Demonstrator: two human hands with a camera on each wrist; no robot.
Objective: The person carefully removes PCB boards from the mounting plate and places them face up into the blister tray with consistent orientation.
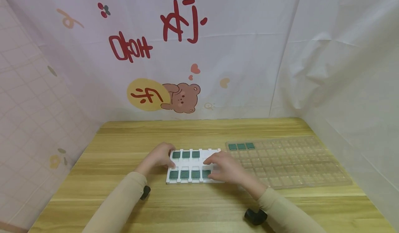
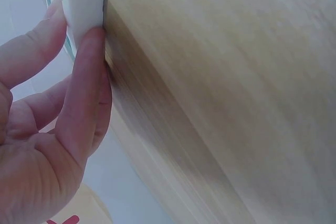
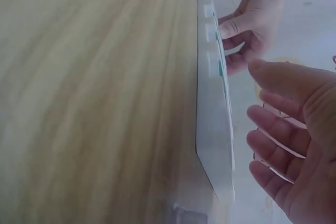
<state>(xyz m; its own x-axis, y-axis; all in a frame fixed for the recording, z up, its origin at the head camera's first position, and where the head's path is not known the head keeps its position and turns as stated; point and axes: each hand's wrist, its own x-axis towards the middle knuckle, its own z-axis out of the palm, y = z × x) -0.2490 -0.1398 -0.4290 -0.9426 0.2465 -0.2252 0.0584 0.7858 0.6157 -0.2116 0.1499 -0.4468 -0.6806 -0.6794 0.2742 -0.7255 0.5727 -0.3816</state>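
Note:
A white tray [image 1: 194, 163] of pockets lies on the table with small green circuit-board chips [image 1: 185, 174] in two rows. My left hand [image 1: 162, 155] holds its left end. In the left wrist view, the thumb is at the top and the fingers [image 2: 89, 77] are against the side wall of the tray. My right hand [image 1: 227, 167] hovers over the right end, thumb and fingers apart, and hides some of the pockets there. Nothing shows between those fingers in the right wrist view, where the hand [image 3: 294, 135] is above the tray surface [image 3: 214, 124].
Right of the white tray, a large clear plastic tray [image 1: 290, 162] with many pockets lies flat; three green chips [image 1: 241, 146] sit in its back left corner. The wooden table [image 1: 193, 208] is bordered by printed cloth walls [image 1: 249, 52] at the back and sides.

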